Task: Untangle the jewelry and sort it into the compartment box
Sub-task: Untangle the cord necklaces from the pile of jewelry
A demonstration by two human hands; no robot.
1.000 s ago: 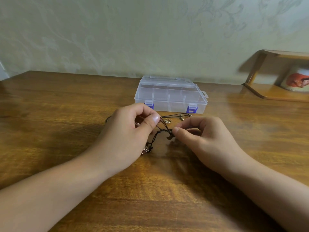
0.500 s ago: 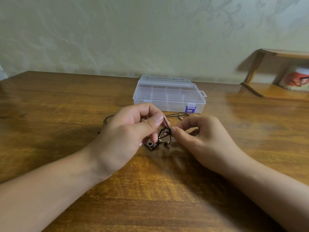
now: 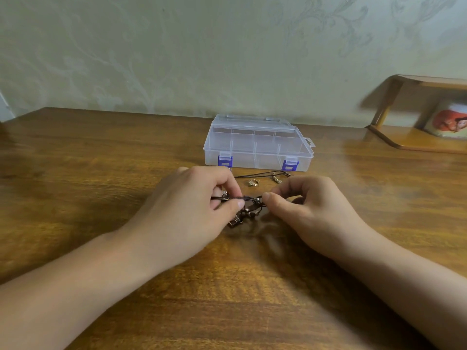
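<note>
On glossy wooden bench (image 3: pixel 101 173), head view: left grip (image 3: pixel 192 205) and right grip (image 3: pixel 300 205) each pinching dark beaded cord tangle (image 3: pixel 249 205), stretched taut between. Behind, small gold ring (image 3: pixel 253 182); clear, latched compartment box (image 3: pixel 257 145), cells apparently bare.

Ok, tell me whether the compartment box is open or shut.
Shut: the clear lid lies flat on the compartment box, both blue latches down.
</note>
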